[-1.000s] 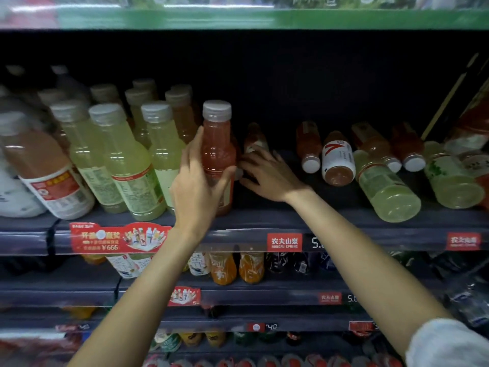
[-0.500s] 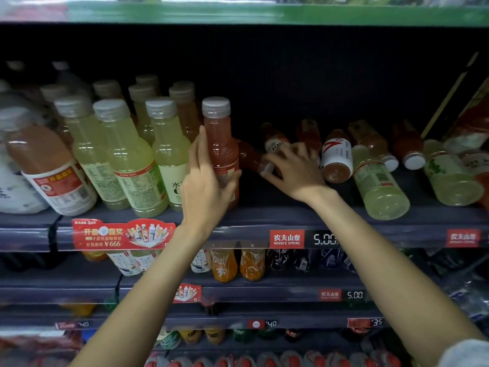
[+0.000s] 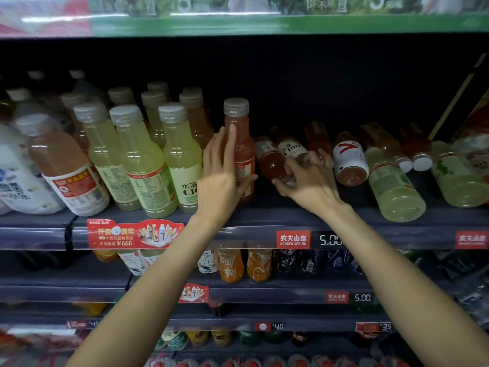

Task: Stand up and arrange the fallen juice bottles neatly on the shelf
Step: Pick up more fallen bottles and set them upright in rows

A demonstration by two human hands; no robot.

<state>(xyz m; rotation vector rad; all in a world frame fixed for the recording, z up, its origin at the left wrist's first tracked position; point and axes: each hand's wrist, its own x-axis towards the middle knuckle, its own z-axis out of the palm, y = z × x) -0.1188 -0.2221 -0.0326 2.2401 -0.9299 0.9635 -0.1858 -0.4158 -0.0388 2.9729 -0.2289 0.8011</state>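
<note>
- Progress looks partial. On the left of the shelf (image 3: 259, 235) a group of pale yellow bottles (image 3: 140, 160) stands upright in rows, and one red juice bottle (image 3: 239, 152) stands at the right end of that group.
- To the right, much is left to do: several bottles lie on their sides, among them a white-labelled red bottle (image 3: 349, 161), a large pale green bottle (image 3: 394, 192) with its base toward the camera, and more red ones behind with caps pointing forward.
- The left hand (image 3: 221, 178) has its fingers straight and spread, laid against the left side of the standing red juice bottle, with the thumb reaching round toward its front. It steadies the bottle rather than clenching it.
- The right hand (image 3: 308, 181) reaches over a fallen red bottle (image 3: 272, 162) lying just right of the standing one. Its fingers are curled over the neck and cap end; it seems to pinch that end, though the hand hides the exact contact.
- The fallen bottle lies tilted on the shelf, base toward the back, close beside the upright red one.
- My reading: the step in hand is raising this bottle next to the one being steadied.
</note>
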